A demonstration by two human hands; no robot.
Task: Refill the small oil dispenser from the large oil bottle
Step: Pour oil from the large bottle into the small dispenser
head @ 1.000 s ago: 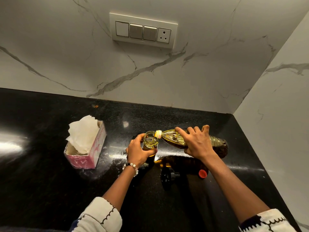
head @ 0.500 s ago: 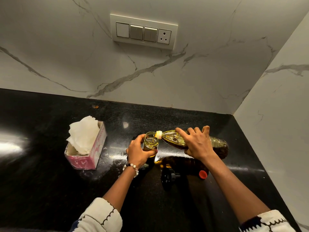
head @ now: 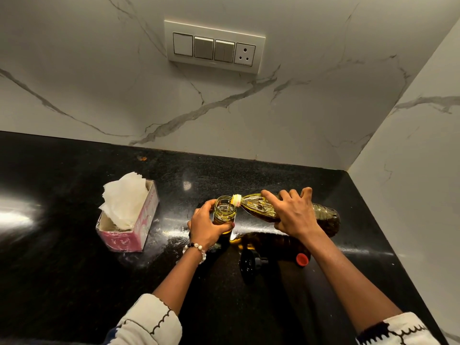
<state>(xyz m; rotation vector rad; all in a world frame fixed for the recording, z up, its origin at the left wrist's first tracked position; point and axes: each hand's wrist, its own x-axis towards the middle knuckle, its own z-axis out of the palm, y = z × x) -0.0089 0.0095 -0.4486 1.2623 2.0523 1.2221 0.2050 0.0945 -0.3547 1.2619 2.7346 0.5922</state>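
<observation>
Since the frame one second before, almost nothing had moved: both hands kept their places, and the big bottle was only a little more raised at its back end.

The small oil dispenser (head: 224, 212), a clear glass jar with an open mouth, stood on the black counter (head: 62, 257) near the middle of the view. It already held some yellow oil. The left hand (head: 207, 226) gripped it, with fingers and thumb curled round its side. The large oil bottle (head: 286, 211) lay nearly flat in the air, its pale neck just over the rim of the jar. The right hand (head: 295, 215) held it from above, the fingers bent over its body.

I judge the bottle was rather heavy at the back, because most of the dark oil sat there. Its thin plastic wall could give way under a hard squeeze and push the oil out too fast. A hold round the middle of the body, as here, seemed right. The jar was light, hard and breakable, and oil on the glass would make it slippery, so a firm grip low on its side was wise.

In front of the hands lay a black lid (head: 249, 263) and a red cap (head: 302, 259). To the left stood a pink tissue box (head: 129, 232). On the marble wall (head: 99, 83) behind was a switch panel (head: 214, 46).
</observation>
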